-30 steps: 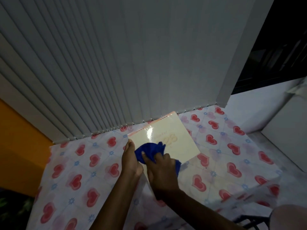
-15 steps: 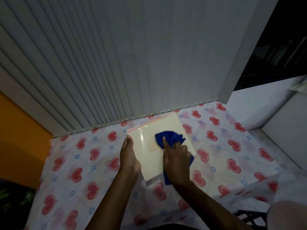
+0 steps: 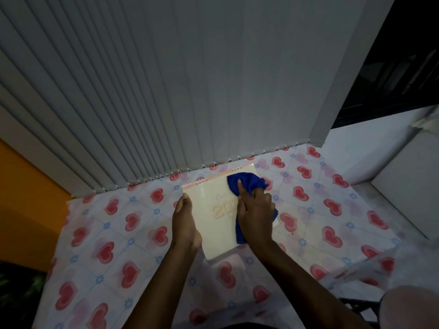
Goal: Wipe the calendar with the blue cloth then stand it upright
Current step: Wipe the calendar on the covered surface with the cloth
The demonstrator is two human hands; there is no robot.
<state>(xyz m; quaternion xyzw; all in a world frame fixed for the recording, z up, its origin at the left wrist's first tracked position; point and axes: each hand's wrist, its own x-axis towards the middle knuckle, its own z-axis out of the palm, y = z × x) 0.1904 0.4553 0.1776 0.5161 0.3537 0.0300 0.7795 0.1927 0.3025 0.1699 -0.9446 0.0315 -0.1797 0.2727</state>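
Note:
The cream calendar (image 3: pixel 213 224) lies flat on the heart-patterned tablecloth (image 3: pixel 118 233), its ring binding toward the blinds. My right hand (image 3: pixel 255 210) presses the blue cloth (image 3: pixel 247 182) onto the calendar's far right corner, index finger stretched over the cloth. The cloth's tail hangs out under my palm along the calendar's right edge. My left hand (image 3: pixel 184 224) rests along the calendar's left edge with fingers together, pinning it down. Orange numerals on the cover are partly hidden by my right hand.
Grey vertical blinds (image 3: pixel 190 91) hang just behind the table, their bead chain touching the cloth's far edge. An orange wall (image 3: pixel 28 198) is at left. A white ledge and a white box (image 3: pixel 408 191) sit at right, below a dark window.
My right hand has pushed the blue cloth from the calendar's near left area up and across to its far right corner. My left hand has stayed on the left edge.

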